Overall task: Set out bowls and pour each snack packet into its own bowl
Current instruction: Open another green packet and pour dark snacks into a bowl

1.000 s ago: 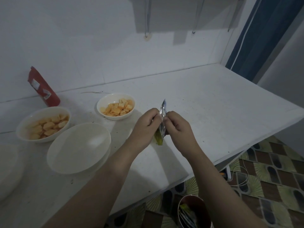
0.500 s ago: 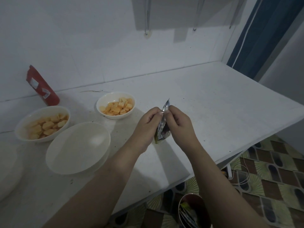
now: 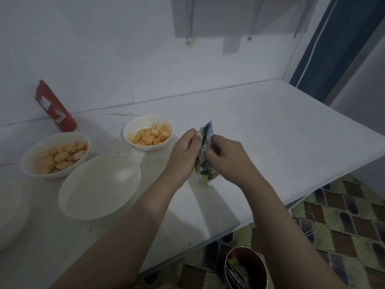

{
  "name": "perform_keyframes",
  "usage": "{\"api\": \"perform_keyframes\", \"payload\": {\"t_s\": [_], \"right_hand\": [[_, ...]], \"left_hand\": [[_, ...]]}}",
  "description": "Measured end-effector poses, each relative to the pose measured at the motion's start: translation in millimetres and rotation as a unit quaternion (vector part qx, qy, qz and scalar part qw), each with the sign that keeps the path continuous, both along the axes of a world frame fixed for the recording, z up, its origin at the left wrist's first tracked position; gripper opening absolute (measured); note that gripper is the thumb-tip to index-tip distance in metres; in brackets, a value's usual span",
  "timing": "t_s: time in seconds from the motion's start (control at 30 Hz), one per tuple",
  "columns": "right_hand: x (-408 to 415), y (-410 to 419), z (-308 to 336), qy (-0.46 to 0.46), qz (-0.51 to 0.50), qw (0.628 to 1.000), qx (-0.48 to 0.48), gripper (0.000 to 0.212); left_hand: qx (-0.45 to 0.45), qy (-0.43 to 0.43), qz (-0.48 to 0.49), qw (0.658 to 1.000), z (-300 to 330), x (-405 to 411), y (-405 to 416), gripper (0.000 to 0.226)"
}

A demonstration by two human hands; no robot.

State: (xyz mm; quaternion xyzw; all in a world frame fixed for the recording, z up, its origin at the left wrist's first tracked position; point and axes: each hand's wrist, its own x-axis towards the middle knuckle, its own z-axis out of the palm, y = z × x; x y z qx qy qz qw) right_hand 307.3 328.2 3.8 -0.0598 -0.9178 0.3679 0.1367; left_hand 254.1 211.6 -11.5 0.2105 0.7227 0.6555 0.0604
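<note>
Both hands hold a foil packet (image 3: 205, 151) upright above the white surface (image 3: 260, 132). The left hand (image 3: 184, 155) pinches its top edge from the left; the right hand (image 3: 226, 157) has its fingers curled round the right side. An empty bowl (image 3: 100, 186) sits left of the hands. Behind it, a small bowl (image 3: 148, 132) and a larger bowl (image 3: 55, 154) hold orange snacks. A red packet (image 3: 54, 106) leans against the wall.

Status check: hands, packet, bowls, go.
Left hand and right hand pinch the snack packet, tearing it. Empty bowl waits at left. Nothing in the way.
</note>
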Motion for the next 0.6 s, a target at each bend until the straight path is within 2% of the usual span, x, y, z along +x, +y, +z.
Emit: {"api": "perform_keyframes", "payload": {"t_s": [0.07,0.17,0.37,0.43,0.6], "right_hand": [[-1,3,-2,0.009,-0.045,0.998,0.034,0.025],[1,3,-1,0.056,-0.127,0.99,0.034,0.025],[1,-6,19,0.127,-0.163,0.978,0.029,0.021],[1,-12,26,0.147,-0.147,0.978,-0.002,0.02],[-3,-34,38,0.188,-0.093,0.976,-0.065,0.022]], "left_hand": [[-0.002,0.025,0.025,0.999,0,-6,-3,0.032],[-0.018,0.082,0.068,0.994,1,-10,-8,0.032],[-0.025,0.186,0.149,0.971,7,-4,-9,0.026],[-0.008,0.177,0.159,0.971,12,-2,-11,0.026],[0.069,0.073,0.116,0.988,31,4,-22,0.028]]}}
